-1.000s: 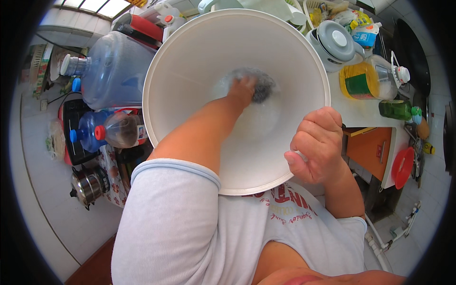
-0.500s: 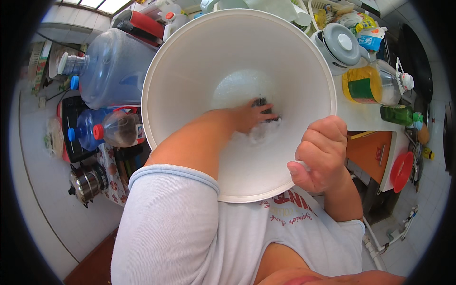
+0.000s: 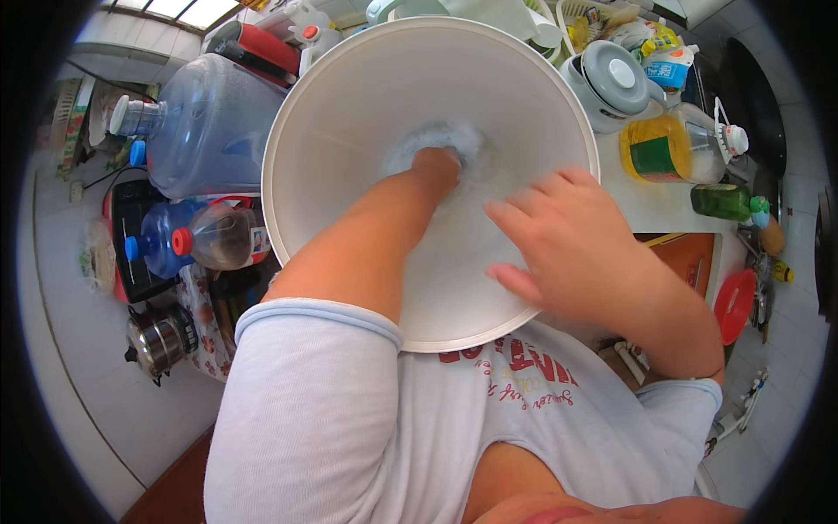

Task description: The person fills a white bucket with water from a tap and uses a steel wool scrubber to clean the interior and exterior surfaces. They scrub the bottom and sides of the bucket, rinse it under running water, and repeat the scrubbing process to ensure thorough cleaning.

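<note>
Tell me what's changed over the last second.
The right hand opened from its fist at the right of the white bucket and moved left over its mouth. The left hand, deep inside, came nearer, then went back toward the far side; the dark scrubber no longer shows clearly. Bucket and bottles stayed put.

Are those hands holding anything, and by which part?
The left hand is among suds in the white bucket; I can't tell whether it holds anything. The right hand is open and shows nothing held.
</note>
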A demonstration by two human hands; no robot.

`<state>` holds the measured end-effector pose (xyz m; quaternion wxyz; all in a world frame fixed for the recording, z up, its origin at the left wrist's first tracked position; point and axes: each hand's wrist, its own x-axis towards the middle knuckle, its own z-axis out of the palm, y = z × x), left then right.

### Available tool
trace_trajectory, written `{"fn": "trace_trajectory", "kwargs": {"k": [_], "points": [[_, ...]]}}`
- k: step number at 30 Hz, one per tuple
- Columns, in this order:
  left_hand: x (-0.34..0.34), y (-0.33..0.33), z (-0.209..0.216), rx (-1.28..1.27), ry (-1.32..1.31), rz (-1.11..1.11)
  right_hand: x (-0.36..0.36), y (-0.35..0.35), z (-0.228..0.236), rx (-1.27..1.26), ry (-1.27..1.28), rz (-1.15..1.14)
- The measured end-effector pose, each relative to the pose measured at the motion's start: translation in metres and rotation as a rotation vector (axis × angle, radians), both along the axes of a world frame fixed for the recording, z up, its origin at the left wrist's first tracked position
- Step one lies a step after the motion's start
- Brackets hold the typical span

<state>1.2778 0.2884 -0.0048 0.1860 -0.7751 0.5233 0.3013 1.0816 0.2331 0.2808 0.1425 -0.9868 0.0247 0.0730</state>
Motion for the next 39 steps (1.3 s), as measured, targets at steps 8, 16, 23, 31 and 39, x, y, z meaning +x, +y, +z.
{"fn": "trace_trajectory", "kwargs": {"k": [8,16,23,31,39], "points": [[0.031,0.008,-0.014,-0.154,-0.065,0.256,0.068,-0.051,-0.048,-0.733,-0.501,-0.022],[-0.079,0.039,-0.007,-0.23,0.054,0.364,0.06,-0.039,-0.031,-0.484,-0.298,-0.226],[-0.048,0.061,-0.016,0.07,0.26,-1.096,0.061,-0.042,-0.038,-0.461,-0.353,-0.201],[0.008,0.019,0.003,-0.028,0.26,-0.214,0.058,-0.041,-0.039,-0.438,-0.361,-0.218],[-0.019,0.077,-0.015,-0.062,-0.101,0.22,0.063,-0.04,-0.027,-0.381,-0.087,-0.253]]}}
